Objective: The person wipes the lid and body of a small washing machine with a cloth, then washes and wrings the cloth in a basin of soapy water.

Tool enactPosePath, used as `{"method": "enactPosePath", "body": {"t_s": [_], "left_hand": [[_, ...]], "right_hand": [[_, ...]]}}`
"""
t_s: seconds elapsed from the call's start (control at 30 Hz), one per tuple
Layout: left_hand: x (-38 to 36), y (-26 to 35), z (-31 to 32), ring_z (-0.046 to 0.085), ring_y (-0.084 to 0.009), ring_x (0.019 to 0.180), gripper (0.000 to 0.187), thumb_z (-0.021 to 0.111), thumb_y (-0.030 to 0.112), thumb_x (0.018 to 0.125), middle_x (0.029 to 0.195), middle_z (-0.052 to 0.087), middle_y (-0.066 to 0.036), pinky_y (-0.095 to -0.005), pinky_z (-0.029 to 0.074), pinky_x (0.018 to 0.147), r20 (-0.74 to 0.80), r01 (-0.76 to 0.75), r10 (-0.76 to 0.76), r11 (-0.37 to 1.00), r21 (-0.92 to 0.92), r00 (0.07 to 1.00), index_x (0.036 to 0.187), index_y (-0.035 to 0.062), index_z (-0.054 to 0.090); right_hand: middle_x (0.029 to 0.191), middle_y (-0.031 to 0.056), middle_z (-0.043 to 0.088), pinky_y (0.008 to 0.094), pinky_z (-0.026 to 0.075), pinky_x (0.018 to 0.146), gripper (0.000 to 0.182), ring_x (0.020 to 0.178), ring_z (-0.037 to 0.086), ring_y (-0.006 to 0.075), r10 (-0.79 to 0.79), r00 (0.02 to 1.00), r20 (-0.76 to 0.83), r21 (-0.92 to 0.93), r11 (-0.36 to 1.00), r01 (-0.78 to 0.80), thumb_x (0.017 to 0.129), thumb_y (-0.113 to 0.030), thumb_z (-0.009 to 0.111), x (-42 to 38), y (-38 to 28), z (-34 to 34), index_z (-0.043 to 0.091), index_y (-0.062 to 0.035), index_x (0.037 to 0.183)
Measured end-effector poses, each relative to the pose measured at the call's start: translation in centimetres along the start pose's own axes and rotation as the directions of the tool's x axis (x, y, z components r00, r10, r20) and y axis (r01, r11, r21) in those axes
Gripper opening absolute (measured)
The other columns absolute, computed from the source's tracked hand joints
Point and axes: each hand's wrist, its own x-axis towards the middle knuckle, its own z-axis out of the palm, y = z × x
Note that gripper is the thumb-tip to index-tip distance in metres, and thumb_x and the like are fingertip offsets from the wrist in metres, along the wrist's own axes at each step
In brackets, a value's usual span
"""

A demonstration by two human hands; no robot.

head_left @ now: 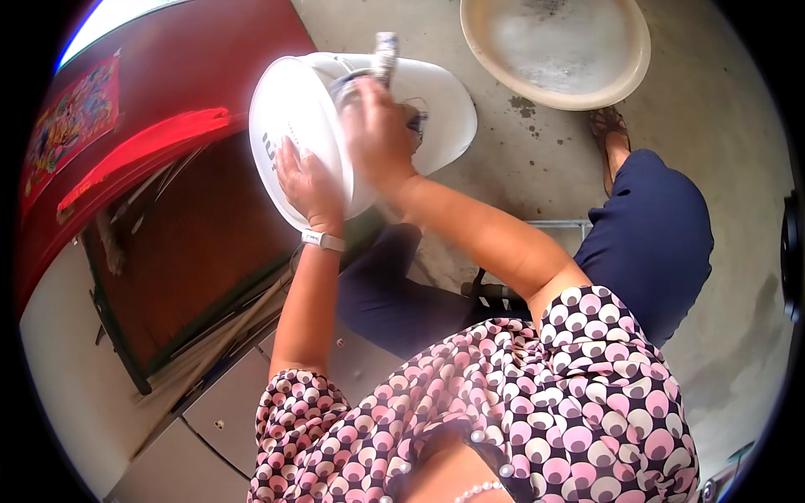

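Note:
A white plastic piece with a broad round disc (281,109) and dark lettering stands tilted in front of me. A longer rounded white part (449,117) extends behind it to the right. My left hand (309,180) lies flat on the disc's face, fingers stretched out, with a white band on the wrist. Pressed to the white part just behind the rim is my right hand (377,130), smeared by motion. Its fingers are closed on a crumpled blue-and-white cloth (386,54), one end of which sticks up above the hand. The hand hides most of the cloth.
A wide cream basin (637,71) with cloudy, sudsy water stands on the concrete floor at the upper right. Dark wet spots (521,106) mark the floor beside it. To the left are a red panel (210,42) and a brown board (193,260) leaning near grey drawers (243,394).

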Motion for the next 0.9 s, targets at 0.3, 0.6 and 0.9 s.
{"method": "enactPosePath", "body": {"t_s": [0.3, 0.6, 0.9], "left_hand": [[-0.2, 1.0, -0.4, 0.036, -0.031, 0.126, 0.047, 0.039, 0.021, 0.09, 0.132, 0.043, -0.021, -0.0373, 0.024, 0.107, -0.007, -0.024, 0.025, 0.999, 0.048, 1.0, 0.127, -0.0059, 0.044], [-0.4, 1.3, -0.6, 0.035, -0.0304, 0.127, 0.046, 0.04, 0.022, 0.09, 0.133, 0.043, -0.02, -0.0367, 0.024, 0.107, -0.025, -0.012, 0.012, 1.0, 0.01, 1.0, 0.125, -0.0059, 0.046], [0.5, 1.0, 0.0, 0.035, -0.0303, 0.127, 0.047, 0.04, 0.025, 0.089, 0.133, 0.042, -0.02, -0.037, 0.024, 0.107, -0.027, 0.011, -0.011, 1.0, -0.009, 1.0, 0.126, -0.0037, 0.047]], "right_hand": [[0.108, 0.0202, 0.058, 0.0424, 0.044, 0.086, 0.036, 0.096, 0.056, 0.0359, -0.074, 0.985, -0.157, -0.136, 0.989, 0.052, 0.082, -0.017, 0.046, 1.7, 10.7, 0.3, 0.051, -0.0015, 0.115], [0.1, 0.0326, 0.057, 0.05, 0.041, 0.085, 0.041, 0.096, 0.054, 0.0457, 0.703, 0.685, -0.189, -0.116, 0.677, -0.727, 0.087, -0.027, 0.035, -2.7, 20.1, -0.9, 0.052, 0.0086, 0.098], [0.11, 0.0339, 0.048, 0.0409, 0.039, 0.089, 0.039, 0.106, 0.049, 0.0409, 0.581, 0.801, -0.143, 0.194, 0.81, -0.553, 0.085, -0.013, 0.039, -7.1, 15.6, 6.3, 0.037, 0.0158, 0.11]]}}
